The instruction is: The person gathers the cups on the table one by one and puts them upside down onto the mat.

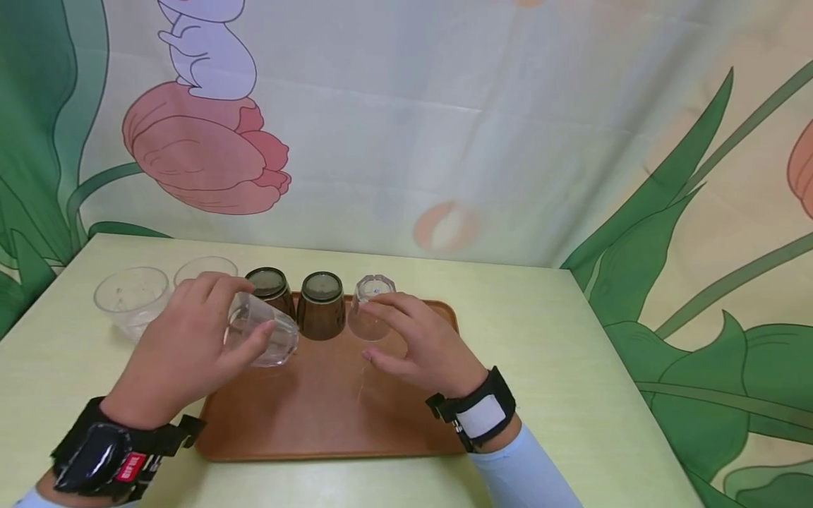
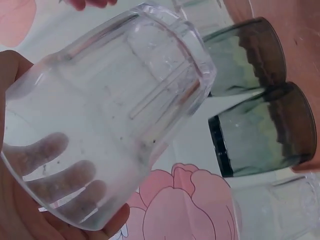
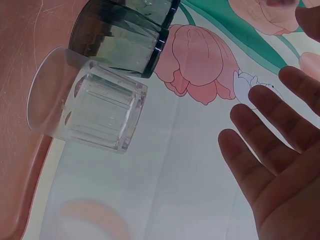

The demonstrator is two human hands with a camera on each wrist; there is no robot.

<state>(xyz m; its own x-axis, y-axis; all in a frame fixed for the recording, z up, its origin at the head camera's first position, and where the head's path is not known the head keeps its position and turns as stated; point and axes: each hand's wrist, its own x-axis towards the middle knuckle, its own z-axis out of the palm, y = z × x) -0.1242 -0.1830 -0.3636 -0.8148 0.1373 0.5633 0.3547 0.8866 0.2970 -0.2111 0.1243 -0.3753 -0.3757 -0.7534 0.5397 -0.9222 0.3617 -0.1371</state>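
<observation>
My left hand [image 1: 190,339] grips a clear glass [image 2: 110,105], which lies tilted over the left part of the brown tray [image 1: 317,416]; its thick faceted base points right. Through its wall, curled fingers show in the left wrist view. My right hand [image 1: 422,342] hovers over the tray's right side with fingers spread, holding nothing. Just beyond it, another clear glass [image 3: 90,102] stands upside down on the tray. Two dark tinted glasses [image 1: 322,307] stand upside down beside it, toward the left; the farther one [image 1: 269,283] is partly behind the held glass.
Left of the tray, two clear wide-mouthed vessels [image 1: 132,296] stand on the pale table [image 1: 546,367]; my left hand partly covers them. A printed curtain [image 1: 406,127] with flowers and leaves hangs behind the table's back edge.
</observation>
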